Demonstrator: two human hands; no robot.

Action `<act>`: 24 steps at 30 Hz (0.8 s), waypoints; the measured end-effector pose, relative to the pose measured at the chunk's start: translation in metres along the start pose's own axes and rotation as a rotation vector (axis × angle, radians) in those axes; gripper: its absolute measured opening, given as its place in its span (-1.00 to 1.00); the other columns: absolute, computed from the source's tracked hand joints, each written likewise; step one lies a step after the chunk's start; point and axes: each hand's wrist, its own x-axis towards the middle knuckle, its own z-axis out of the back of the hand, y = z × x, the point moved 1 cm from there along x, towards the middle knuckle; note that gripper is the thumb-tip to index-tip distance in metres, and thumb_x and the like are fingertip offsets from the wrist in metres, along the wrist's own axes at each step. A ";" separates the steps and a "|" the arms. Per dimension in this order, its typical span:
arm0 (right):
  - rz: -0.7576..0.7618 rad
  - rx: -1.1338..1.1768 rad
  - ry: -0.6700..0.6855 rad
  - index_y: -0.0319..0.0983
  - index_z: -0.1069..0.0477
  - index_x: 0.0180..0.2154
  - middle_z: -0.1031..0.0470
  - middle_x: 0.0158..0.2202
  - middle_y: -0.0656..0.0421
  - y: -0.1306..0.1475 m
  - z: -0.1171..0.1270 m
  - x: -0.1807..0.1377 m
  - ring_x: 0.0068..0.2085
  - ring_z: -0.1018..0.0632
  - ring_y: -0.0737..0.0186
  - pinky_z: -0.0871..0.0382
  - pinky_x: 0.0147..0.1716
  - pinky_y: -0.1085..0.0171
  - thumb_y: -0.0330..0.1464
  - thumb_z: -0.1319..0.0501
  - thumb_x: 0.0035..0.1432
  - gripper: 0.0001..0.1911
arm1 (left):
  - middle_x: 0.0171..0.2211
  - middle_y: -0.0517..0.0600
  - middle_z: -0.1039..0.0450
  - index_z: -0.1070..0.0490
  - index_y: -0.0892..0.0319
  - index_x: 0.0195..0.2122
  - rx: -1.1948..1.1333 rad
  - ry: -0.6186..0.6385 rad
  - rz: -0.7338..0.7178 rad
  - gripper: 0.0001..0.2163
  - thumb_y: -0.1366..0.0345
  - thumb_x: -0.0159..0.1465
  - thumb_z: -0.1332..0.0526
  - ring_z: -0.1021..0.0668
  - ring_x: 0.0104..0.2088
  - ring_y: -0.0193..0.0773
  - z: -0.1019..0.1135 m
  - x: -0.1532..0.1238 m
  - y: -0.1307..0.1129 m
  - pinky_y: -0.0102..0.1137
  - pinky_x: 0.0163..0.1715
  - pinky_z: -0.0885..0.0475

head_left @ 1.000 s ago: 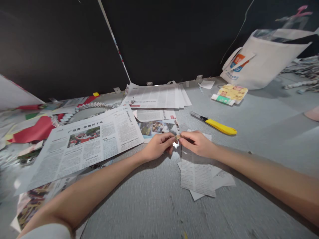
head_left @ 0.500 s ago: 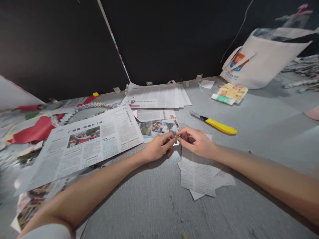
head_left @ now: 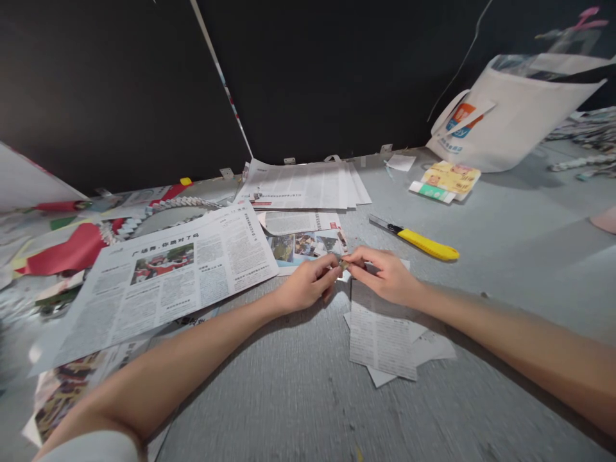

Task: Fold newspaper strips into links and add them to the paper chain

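Note:
Between my fingertips is a small folded piece of paper, mostly covered by the fingers. My left hand pinches it from the left, fingers curled. From the right, my right hand grips its other end between thumb and fingers. Just below my right hand lie several cut newspaper pieces, overlapping on the grey table. A photo-printed sheet lies just beyond my left hand. The yellow utility knife rests beyond my right hand, its blade pointing left.
A large newspaper sheet covers the left side, near a folded-paper chain and red paper. Stacked newspaper lies by the black panel. At right are a yellow-and-green packet and a white bag.
My right hand's fingers have shifted slightly around the small folded paper. Both hands stay in nearly the same place, and the things on the table have not moved.

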 end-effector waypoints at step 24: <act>-0.109 0.069 0.023 -0.19 -0.40 -0.37 -0.37 -0.48 0.26 0.005 0.001 0.004 -0.45 -0.33 0.34 -0.25 -0.44 0.31 -0.23 -0.25 0.36 -0.75 | -0.62 -0.18 -0.36 -0.25 0.10 -0.32 0.104 -0.025 -0.007 -0.72 0.11 0.53 -0.07 -0.37 -0.57 -0.37 0.001 0.000 -0.001 -0.41 -0.40 -0.29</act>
